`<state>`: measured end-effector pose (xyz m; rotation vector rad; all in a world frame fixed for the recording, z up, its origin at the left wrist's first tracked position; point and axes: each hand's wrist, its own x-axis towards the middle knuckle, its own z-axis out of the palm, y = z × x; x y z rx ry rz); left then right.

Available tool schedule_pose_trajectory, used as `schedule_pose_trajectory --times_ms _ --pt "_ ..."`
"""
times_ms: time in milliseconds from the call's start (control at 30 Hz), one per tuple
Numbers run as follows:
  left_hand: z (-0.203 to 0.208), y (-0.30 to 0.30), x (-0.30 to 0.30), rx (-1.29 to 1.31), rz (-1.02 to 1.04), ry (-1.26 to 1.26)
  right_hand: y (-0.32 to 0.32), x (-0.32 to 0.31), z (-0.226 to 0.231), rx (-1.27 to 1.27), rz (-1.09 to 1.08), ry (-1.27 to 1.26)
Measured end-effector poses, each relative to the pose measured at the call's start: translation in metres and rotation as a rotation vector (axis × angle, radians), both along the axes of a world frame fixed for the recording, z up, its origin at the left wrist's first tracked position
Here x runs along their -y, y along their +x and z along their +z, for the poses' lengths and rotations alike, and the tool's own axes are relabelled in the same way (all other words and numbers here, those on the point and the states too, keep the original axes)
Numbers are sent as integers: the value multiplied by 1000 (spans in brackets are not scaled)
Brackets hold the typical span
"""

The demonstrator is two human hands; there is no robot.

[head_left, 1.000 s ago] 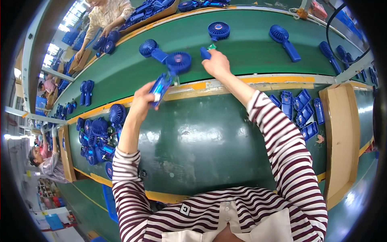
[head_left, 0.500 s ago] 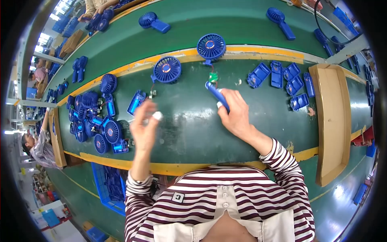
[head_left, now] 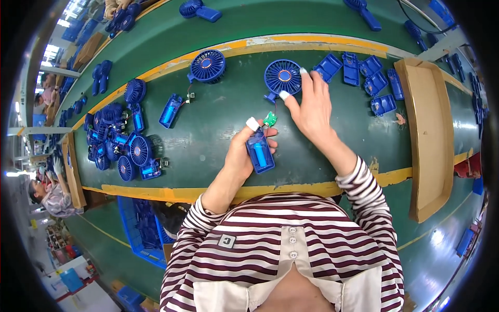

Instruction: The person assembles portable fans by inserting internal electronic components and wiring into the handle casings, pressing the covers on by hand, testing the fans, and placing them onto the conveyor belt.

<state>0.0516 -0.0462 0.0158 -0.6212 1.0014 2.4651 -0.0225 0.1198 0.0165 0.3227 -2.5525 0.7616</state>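
My left hand (head_left: 240, 155) grips an open blue handle shell (head_left: 260, 155) with a bright blue battery inside, thumb at its upper end. A small green circuit board (head_left: 270, 119) sits just above the shell, joined by thin wires toward a round blue fan head (head_left: 282, 77). My right hand (head_left: 315, 106) has its thumb and forefinger at the right rim of this fan head, which lies on the green workbench (head_left: 208, 140). White coverings are on some fingertips. Further left, another fan head (head_left: 208, 66) is wired to a handle shell with a battery (head_left: 170, 111).
A heap of blue fan parts (head_left: 117, 138) lies at the left. Several empty blue shells (head_left: 375, 83) lie right of my right hand, before a long cardboard tray (head_left: 434, 140). Beyond the bench runs a green belt (head_left: 291, 21) carrying fans. A blue crate (head_left: 136, 229) stands below the bench edge.
The handle shell has passed from my right hand to my left and come nearer, turned open side up. My right hand has moved to the fan head, which lies closer to me.
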Motion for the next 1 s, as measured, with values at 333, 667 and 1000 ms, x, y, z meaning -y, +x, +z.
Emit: schedule_pose_trajectory --times_ms 333,667,1000 --pt "2 25 10 57 -4 -178 -12 11 -5 212 141 -227" --pt "0 25 11 96 45 -309 27 -4 22 852 396 -1461" --pt "12 23 -12 -28 -156 -342 32 -2 4 733 440 -1293"
